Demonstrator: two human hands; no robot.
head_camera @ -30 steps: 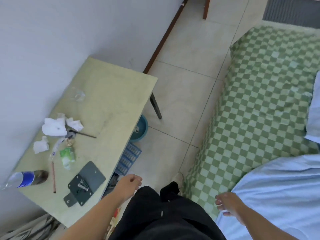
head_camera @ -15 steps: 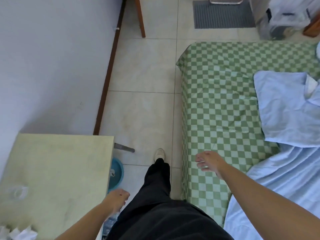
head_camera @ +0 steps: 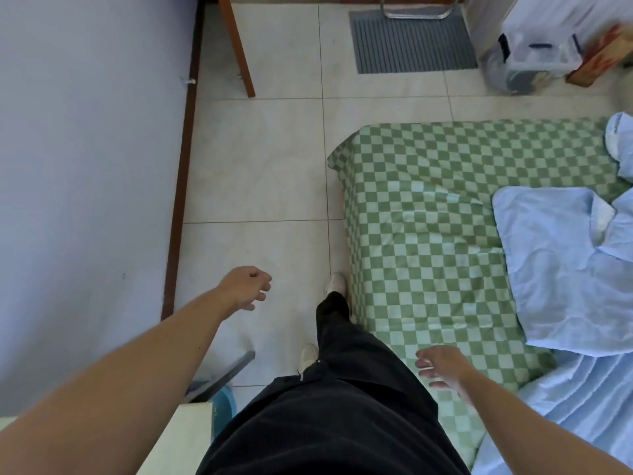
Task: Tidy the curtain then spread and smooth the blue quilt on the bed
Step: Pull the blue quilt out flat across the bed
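Note:
The bed (head_camera: 428, 234) on the right wears a green checked sheet. The light blue quilt (head_camera: 561, 269) lies rumpled over the bed's right part, folded back on itself and running out of the frame at the lower right. My left hand (head_camera: 248, 287) hangs over the tiled floor with fingers loosely curled and nothing in it. My right hand (head_camera: 442, 366) hovers over the bed's near edge, fingers apart and empty, a short way left of the quilt. No curtain is in view.
A pale wall (head_camera: 85, 166) with a brown skirting runs along the left. A yellowish table corner (head_camera: 178, 440) and a blue basin (head_camera: 222, 406) sit at the lower left. A grey mat (head_camera: 411, 42), a wooden leg (head_camera: 239, 53) and a clear storage box (head_camera: 534, 60) stand at the far end.
I have walked forward along the aisle; the table has slid back out of view. My left hand swung forward over the floor, and my right hand dropped back toward the bed's near edge.

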